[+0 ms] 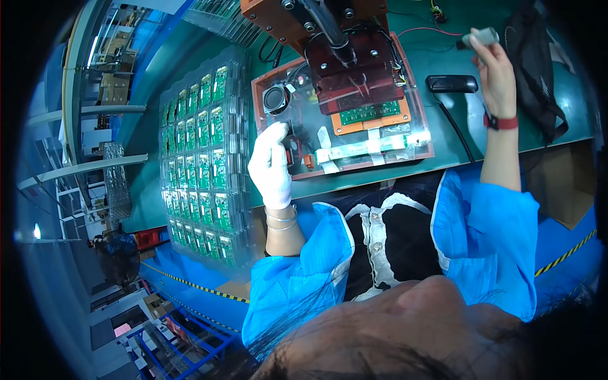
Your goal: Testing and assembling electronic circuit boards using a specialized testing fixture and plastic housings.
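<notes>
My left hand [271, 168], in a white glove, is at the left edge of a test fixture [351, 166] with a reddish frame and clear top. Its fingers are drawn together against a small dark piece [289, 128]; whether they grip it is hard to tell. My bare right hand [496, 76], with a red wristband, is raised at the far right. Between its thumb and fingers is a small pale grey, rounded piece [485, 37] with a dark end. A green circuit board [370, 114] sits in an orange holder [399, 120] under the fixture's dark red press head [351, 88].
Left of the fixture, a stack of clear trays [239, 126] holds rows of green circuit boards. A round speaker [276, 99] sits on the fixture. A black handheld device [451, 83] with a cable lies to the right, beside a black mesh bag [535, 76].
</notes>
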`<state>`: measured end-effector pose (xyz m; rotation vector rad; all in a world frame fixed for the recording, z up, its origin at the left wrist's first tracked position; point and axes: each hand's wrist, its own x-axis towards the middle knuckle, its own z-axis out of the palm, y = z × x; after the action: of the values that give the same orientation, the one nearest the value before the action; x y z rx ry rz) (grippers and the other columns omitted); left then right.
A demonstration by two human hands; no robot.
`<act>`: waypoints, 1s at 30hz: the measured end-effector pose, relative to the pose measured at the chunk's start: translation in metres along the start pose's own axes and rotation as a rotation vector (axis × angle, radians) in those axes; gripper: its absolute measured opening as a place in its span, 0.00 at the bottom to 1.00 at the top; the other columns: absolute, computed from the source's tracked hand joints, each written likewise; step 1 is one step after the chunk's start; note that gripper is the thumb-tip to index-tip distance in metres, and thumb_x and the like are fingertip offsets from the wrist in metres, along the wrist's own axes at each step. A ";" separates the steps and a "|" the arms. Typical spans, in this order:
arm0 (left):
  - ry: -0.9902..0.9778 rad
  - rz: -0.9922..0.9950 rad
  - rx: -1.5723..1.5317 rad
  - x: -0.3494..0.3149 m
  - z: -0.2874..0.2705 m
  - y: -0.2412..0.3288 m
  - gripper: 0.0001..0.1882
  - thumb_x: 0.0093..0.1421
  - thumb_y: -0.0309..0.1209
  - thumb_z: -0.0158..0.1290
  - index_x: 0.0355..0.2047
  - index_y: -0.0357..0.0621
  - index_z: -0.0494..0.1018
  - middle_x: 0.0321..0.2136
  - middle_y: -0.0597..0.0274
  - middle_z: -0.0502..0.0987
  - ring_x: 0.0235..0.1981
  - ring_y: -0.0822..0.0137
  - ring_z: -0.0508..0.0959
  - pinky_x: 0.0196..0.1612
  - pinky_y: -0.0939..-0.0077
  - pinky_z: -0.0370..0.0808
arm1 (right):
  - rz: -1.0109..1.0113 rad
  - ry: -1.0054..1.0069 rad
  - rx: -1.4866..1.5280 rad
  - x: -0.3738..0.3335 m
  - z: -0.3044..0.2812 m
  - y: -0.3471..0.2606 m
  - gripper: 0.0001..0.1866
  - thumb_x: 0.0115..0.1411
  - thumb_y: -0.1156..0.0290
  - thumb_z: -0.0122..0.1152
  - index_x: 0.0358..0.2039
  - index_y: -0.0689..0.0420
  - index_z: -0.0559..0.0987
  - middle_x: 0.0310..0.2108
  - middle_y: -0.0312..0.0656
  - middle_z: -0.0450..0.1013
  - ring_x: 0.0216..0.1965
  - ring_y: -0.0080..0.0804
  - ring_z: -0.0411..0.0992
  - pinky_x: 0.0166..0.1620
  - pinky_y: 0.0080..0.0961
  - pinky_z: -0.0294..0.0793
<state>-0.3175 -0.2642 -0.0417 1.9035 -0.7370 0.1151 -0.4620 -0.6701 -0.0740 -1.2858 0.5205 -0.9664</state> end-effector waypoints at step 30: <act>-0.090 0.049 0.008 0.001 0.003 0.004 0.17 0.62 0.16 0.43 0.46 0.31 0.79 0.47 0.51 0.81 0.47 0.62 0.80 0.55 0.72 0.75 | -0.209 -0.646 -0.662 -0.061 0.033 -0.019 0.15 0.68 0.65 0.57 0.51 0.55 0.81 0.46 0.44 0.79 0.46 0.38 0.77 0.39 0.27 0.81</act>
<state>-0.3192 -0.2686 -0.0395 1.9083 -0.8454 0.0636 -0.4741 -0.6009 -0.0593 -2.1732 0.1937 -0.4892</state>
